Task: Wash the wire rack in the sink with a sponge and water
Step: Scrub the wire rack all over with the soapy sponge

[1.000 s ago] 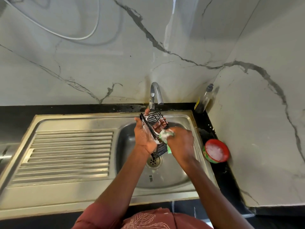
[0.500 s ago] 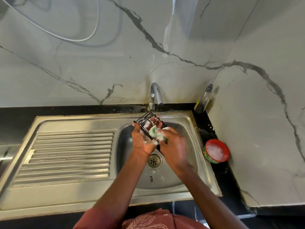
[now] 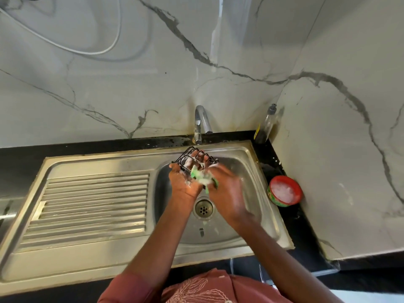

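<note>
Over the sink basin point(image 3: 247, 171) my left hand point(image 3: 185, 182) holds a small black wire rack point(image 3: 192, 156), its fingers showing through the wires. The rack lies tilted with its far edge raised toward the tap point(image 3: 202, 121). My right hand point(image 3: 227, 189) grips a green soapy sponge point(image 3: 203, 179) and presses it against the rack's near side. Foam covers the sponge and parts of both hands. No water runs from the tap.
A ribbed draining board point(image 3: 87, 204) lies left of the basin, the drain point(image 3: 203, 208) below my hands. A red tub of white soap point(image 3: 284, 191) sits on the black counter at the right. A dish-soap bottle point(image 3: 265, 125) stands in the back corner.
The rack has turned from nearly upright to a flatter tilt. My right hand with the sponge has slid over the rack, first up and left, then back down a little.
</note>
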`<action>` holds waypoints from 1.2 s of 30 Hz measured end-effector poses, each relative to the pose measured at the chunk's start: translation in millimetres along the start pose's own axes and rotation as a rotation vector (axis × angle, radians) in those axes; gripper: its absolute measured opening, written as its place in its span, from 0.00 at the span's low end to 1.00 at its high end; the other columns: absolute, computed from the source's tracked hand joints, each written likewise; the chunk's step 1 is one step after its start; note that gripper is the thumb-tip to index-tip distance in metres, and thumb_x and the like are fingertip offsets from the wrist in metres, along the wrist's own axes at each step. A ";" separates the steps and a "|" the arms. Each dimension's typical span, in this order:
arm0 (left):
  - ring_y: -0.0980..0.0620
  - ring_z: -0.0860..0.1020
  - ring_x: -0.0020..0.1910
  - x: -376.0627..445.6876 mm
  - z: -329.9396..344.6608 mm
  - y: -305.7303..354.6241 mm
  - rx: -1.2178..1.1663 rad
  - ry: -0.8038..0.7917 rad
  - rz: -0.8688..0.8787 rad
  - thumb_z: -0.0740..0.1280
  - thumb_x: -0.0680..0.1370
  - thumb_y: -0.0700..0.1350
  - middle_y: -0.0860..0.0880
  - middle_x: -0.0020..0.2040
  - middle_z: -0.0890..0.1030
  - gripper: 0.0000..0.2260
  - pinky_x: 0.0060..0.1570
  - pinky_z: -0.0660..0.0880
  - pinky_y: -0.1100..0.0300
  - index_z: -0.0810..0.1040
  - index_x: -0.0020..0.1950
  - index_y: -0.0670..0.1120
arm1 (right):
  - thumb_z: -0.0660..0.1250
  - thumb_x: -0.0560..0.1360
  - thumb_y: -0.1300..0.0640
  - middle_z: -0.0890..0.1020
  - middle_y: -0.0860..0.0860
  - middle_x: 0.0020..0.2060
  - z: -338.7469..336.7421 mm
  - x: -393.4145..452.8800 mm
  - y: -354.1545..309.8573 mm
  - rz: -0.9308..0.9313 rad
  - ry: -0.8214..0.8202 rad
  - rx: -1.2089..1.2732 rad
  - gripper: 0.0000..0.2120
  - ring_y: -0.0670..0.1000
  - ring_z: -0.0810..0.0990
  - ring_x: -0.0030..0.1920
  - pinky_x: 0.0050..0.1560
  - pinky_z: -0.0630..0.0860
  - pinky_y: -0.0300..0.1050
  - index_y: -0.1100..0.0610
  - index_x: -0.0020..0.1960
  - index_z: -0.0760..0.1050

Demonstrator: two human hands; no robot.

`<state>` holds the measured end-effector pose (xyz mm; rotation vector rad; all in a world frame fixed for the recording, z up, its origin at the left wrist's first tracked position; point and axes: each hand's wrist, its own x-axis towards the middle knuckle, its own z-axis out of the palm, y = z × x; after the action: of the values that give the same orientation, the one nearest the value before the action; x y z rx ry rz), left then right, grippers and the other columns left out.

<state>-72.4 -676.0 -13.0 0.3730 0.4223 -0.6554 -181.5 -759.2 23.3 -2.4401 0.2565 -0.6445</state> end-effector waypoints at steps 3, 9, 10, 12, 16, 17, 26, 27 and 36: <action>0.36 0.77 0.65 -2.3 -3.9 3.7 0.010 -0.023 -0.002 0.51 0.84 0.58 0.35 0.64 0.78 0.30 0.64 0.74 0.37 0.75 0.70 0.36 | 0.69 0.68 0.73 0.83 0.50 0.50 -8.1 -1.7 15.1 0.023 0.028 0.009 0.19 0.46 0.81 0.46 0.39 0.80 0.39 0.54 0.52 0.81; 0.31 0.70 0.75 -10.5 -3.2 -3.3 0.221 -0.167 -0.108 0.57 0.75 0.73 0.36 0.71 0.76 0.44 0.63 0.70 0.24 0.70 0.78 0.41 | 0.70 0.70 0.70 0.85 0.50 0.52 -41.0 24.6 23.5 0.362 0.289 0.038 0.18 0.47 0.82 0.47 0.40 0.66 0.21 0.57 0.58 0.82; 0.32 0.73 0.72 -9.5 -1.6 -5.8 0.261 -0.150 -0.115 0.55 0.75 0.75 0.36 0.70 0.77 0.45 0.62 0.73 0.27 0.72 0.76 0.41 | 0.70 0.70 0.71 0.84 0.49 0.52 -39.6 24.4 13.8 0.327 0.254 0.063 0.19 0.46 0.82 0.47 0.40 0.67 0.20 0.57 0.59 0.82; 0.36 0.80 0.65 -10.9 2.8 -13.0 0.330 -0.077 -0.089 0.52 0.78 0.75 0.36 0.65 0.81 0.42 0.63 0.76 0.37 0.78 0.71 0.41 | 0.71 0.69 0.72 0.83 0.48 0.53 -28.9 19.6 -5.0 0.193 0.120 0.021 0.21 0.45 0.81 0.45 0.41 0.69 0.21 0.56 0.59 0.83; 0.41 0.86 0.50 -13.6 7.0 -24.7 0.491 -0.039 -0.100 0.49 0.81 0.71 0.40 0.53 0.87 0.38 0.54 0.77 0.47 0.88 0.54 0.44 | 0.70 0.69 0.69 0.82 0.50 0.52 -12.3 28.2 0.9 0.179 -0.039 -0.104 0.18 0.52 0.82 0.48 0.44 0.80 0.45 0.54 0.55 0.84; 0.42 0.87 0.48 -13.4 7.1 -26.8 0.529 -0.045 -0.104 0.49 0.81 0.71 0.40 0.51 0.87 0.38 0.51 0.78 0.47 0.87 0.54 0.44 | 0.70 0.69 0.69 0.82 0.51 0.52 -13.0 34.5 5.3 0.236 -0.021 -0.087 0.17 0.54 0.83 0.49 0.46 0.80 0.47 0.55 0.55 0.83; 0.42 0.84 0.56 -10.7 -0.1 -30.0 0.567 -0.023 -0.073 0.52 0.80 0.73 0.41 0.55 0.86 0.37 0.56 0.78 0.49 0.87 0.55 0.46 | 0.72 0.72 0.68 0.86 0.51 0.49 -15.4 41.0 -9.0 0.197 0.036 -0.017 0.14 0.50 0.84 0.46 0.46 0.83 0.48 0.56 0.55 0.83; 0.42 0.84 0.57 -10.0 -2.1 -29.3 0.566 -0.023 -0.081 0.51 0.79 0.74 0.41 0.55 0.86 0.38 0.58 0.77 0.49 0.88 0.53 0.46 | 0.71 0.71 0.68 0.85 0.51 0.46 -17.0 34.5 -12.8 0.151 -0.059 -0.003 0.13 0.49 0.83 0.44 0.45 0.82 0.48 0.56 0.53 0.83; 0.40 0.79 0.68 -19.5 12.2 -27.5 0.694 0.045 -0.049 0.48 0.73 0.80 0.42 0.66 0.83 0.46 0.66 0.75 0.43 0.78 0.72 0.48 | 0.70 0.73 0.67 0.83 0.49 0.53 -22.4 50.7 -17.8 0.205 -0.121 -0.189 0.16 0.47 0.79 0.46 0.40 0.68 0.32 0.56 0.58 0.83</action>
<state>-101.0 -691.9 1.3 1.0388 0.2346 -0.8337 -148.4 -772.5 69.3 -2.5761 0.5313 -0.3974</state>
